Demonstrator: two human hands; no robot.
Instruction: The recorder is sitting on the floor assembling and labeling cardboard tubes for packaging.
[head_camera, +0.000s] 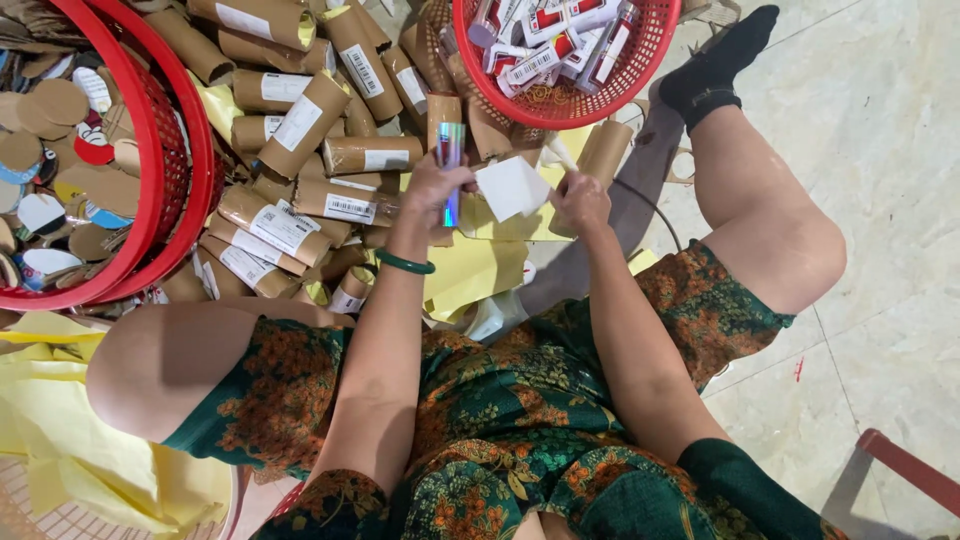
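Knees and a green floral dress (520, 440) fill the near edge of the view, the lower hem and both shoulders cut off by the frame. Both forearms reach forward from there; a green bangle (405, 263) rings the left wrist. The left hand (437, 185) is closed around a slim shiny tube (450, 170), upright and iridescent, its lower half partly hidden behind the fingers. Just beside it, the right hand (580, 198) pinches a small white paper square (511, 187) at one edge, the sheet flat and tilted between the two hands; whether it touches the tube is hard to make out. Under the hands lie crumpled yellow paper sheets (470, 270), glossy and creased. Beyond and to the left spreads a loose pile of brown cardboard tubes (300, 190), cylindrical, matte, most with white barcode labels. A large red plastic basket (165, 180) at far left, mesh-walled and cut off by the frame, holds round cardboard discs (55, 105). A second red mesh basket (640, 70) at the top, also cropped, holds small red-and-white boxes (545, 45). A black-socked foot (715, 65) rests on the pale marble floor (880, 150) beside it.
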